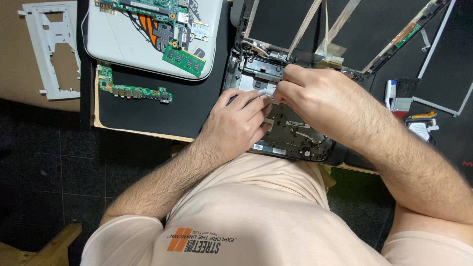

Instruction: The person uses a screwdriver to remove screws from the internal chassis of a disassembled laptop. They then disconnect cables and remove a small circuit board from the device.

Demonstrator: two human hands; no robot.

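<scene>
An opened black laptop base lies at the near edge of the black mat, its inner frame bare. Both hands meet over its left half. My left hand rests on the base with fingers curled around a small white part. My right hand pinches the same white part from the right with its fingertips. What lies under the hands is hidden. The laptop's hinged screen section stands open behind, with flat ribbon strips across it.
A white laptop lid with green circuit boards on it lies at the back left. A narrow green board sits on the black mat. A white plastic frame is far left. Small tools and parts lie right.
</scene>
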